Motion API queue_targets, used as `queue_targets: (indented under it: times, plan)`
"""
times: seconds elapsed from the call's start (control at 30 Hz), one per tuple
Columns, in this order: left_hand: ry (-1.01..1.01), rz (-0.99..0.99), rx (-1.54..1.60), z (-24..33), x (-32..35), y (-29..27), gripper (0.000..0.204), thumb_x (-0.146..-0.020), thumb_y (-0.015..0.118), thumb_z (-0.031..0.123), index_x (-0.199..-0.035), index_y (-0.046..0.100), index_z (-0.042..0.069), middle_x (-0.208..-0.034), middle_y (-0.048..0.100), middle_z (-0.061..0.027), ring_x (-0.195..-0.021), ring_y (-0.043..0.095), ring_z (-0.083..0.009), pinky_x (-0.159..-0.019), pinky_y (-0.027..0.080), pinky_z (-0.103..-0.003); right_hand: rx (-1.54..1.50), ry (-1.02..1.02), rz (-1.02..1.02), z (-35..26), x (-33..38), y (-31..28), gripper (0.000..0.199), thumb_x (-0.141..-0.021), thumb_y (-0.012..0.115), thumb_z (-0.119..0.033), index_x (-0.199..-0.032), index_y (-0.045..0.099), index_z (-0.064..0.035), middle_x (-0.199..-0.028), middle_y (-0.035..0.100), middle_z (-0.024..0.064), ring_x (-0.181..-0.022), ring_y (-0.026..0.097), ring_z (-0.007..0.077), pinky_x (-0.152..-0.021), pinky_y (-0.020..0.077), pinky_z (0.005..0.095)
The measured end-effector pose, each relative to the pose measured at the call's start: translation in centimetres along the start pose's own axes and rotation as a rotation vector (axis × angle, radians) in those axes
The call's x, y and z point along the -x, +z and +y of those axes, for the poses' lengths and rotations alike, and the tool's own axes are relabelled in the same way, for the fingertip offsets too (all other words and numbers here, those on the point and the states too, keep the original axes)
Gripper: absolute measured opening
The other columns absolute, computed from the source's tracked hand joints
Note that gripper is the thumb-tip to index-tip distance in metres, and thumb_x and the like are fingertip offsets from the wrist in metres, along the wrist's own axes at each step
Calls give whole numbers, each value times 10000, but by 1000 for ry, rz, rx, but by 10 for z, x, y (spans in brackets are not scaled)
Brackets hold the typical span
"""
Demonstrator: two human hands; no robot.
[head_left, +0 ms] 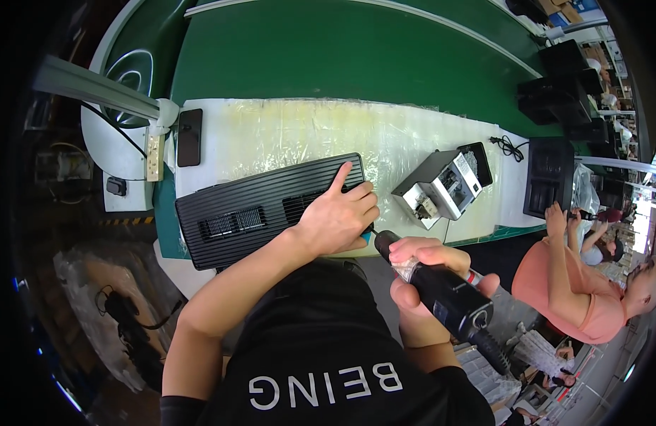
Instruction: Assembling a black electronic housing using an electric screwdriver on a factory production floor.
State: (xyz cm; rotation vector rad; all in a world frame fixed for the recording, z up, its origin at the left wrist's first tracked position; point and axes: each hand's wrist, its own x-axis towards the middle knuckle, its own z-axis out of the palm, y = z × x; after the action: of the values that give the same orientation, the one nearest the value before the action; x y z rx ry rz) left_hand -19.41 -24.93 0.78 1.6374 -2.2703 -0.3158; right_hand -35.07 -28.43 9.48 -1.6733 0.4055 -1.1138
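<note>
Lying on the white film-covered counter (285, 135), the long black ribbed metal casing (250, 209) looks rigid and weighty; the left hand (338, 216) presses flat, unclenched, on its right end, while the right hand (420, 273) grips a black electric screwdriver (448, 298).

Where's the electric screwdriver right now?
In the head view, lower right of centre: the right hand grips the black electric screwdriver, tip at the near right corner of the black ribbed panel, beside the left hand.
</note>
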Motion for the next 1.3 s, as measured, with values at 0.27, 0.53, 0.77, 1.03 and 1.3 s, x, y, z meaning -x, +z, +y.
queue_targets:
  times: [0.27, 0.53, 0.77, 1.03, 1.3]
  plan:
    - [-4, -10, 23, 1, -3, 0, 451, -641, 750, 356, -961, 619, 66, -1024, 566, -53, -1164, 482, -218, -1100, 241, -597, 34, -178, 64, 2, -3, -34, 614, -838, 696, -413, -1167, 385, 0, -802, 617, 153, -663, 625, 229, -650, 552, 342]
    - [-69, 28, 13, 1, -28, 8, 494, -658, 742, 343, -1040, 635, 48, -1143, 565, -90, -1242, 440, -227, -1122, 176, -601, 442, -188, 706, 72, 43, -111, 461, -848, 635, -176, -1151, 346, 17, -902, 567, 137, -663, 610, 210, -659, 523, 330]
    - [-66, 86, 163, 21, -38, -8, 596, -690, 704, 214, -1242, 552, 46, -1378, 407, -159, -1396, 261, -327, -1122, 163, -589, 324, -163, 594, 120, 65, -102, 432, -839, 685, -107, -1129, 381, -8, -929, 552, 118, -802, 582, 187, -756, 499, 320]
    - [-444, 16, 1, 31, 87, -27, 707, -688, 736, 259, -1324, 492, 73, -1459, 334, -203, -1386, 241, -420, -1088, 221, -594, 314, 42, 368, 35, 63, -59, 526, -886, 634, -292, -1190, 330, 11, -793, 603, 99, -671, 618, 166, -726, 503, 312]
    - [-495, 96, -17, 26, 100, -20, 724, -616, 795, 286, -1286, 549, 164, -1430, 411, -116, -1367, 317, -350, -1087, 272, -543, -128, -558, 75, -21, 11, 22, 768, -929, 588, -224, -1417, 47, 19, -1184, 467, 230, -630, 619, 290, -487, 549, 367]
